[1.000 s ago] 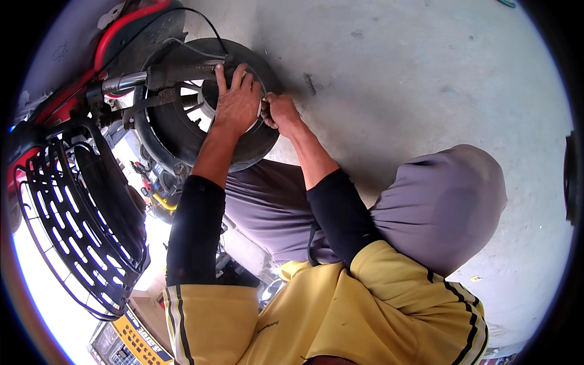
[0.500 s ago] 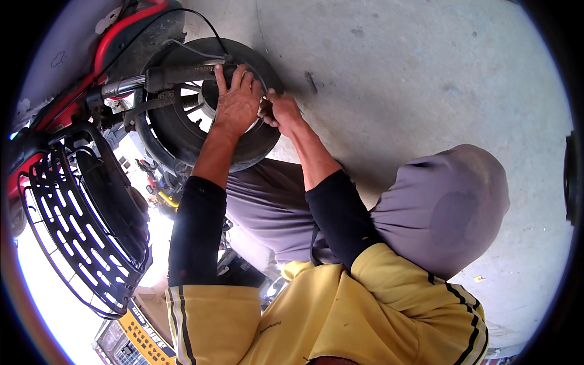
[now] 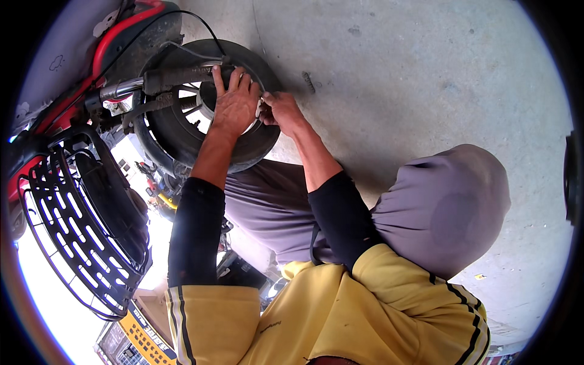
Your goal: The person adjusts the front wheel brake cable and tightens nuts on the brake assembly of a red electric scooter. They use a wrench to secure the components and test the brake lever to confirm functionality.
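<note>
A scooter-like vehicle's wheel with a black tyre and a pale spoked rim stands at the upper left. Beside it runs a fork leg with a dark lower tube and a shiny upper rod. My left hand lies over the lower end of the fork leg and the hub area, fingers stretched and spread. Close to its fingertips, at the rim's right side, my right hand is closed, thumb and fingers pressed together. A small light bit shows by its fingertips, too small to name. The hands hide part of the hub.
A black slotted rack juts out at the left, next to a red frame tube. A black cable loops above the wheel. Grey concrete floor spreads to the right. A yellow sign board stands at lower left.
My right hand has shifted very slightly at the rim, still closed. The left hand stays in place on the fork leg, and the whole view has moved a little.
</note>
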Available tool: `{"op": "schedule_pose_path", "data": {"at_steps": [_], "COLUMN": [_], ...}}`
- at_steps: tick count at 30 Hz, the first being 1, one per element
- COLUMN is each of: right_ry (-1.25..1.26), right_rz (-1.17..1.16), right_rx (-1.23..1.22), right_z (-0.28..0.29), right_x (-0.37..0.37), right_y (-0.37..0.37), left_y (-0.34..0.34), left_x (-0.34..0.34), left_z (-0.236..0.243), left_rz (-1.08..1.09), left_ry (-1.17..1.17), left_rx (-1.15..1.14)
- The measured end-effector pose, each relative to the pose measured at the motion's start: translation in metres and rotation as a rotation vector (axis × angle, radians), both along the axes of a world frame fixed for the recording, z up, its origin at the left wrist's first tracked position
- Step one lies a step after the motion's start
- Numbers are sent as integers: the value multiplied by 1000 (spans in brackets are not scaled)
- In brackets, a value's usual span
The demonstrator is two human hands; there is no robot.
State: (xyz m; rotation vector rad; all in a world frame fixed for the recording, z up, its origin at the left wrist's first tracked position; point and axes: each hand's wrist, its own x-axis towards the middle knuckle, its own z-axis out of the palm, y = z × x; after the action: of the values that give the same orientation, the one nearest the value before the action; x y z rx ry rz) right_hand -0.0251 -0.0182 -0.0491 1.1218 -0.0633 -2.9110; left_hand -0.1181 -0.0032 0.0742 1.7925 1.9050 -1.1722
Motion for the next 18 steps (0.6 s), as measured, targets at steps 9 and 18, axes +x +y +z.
{"op": "schedule_pose_path", "data": {"at_steps": [9, 18], "right_ry": [-3, 3], "right_rz": [150, -4], "right_rx": [75, -304], "right_z": [-5, -4], "right_x": [-3, -10], "right_y": [1, -6], "left_y": [-1, -4], "left_x": [0, -4], "left_z": [-1, -3], "left_rz": [-18, -72], "left_ry": [-16, -33], "left_rx": [22, 74]}}
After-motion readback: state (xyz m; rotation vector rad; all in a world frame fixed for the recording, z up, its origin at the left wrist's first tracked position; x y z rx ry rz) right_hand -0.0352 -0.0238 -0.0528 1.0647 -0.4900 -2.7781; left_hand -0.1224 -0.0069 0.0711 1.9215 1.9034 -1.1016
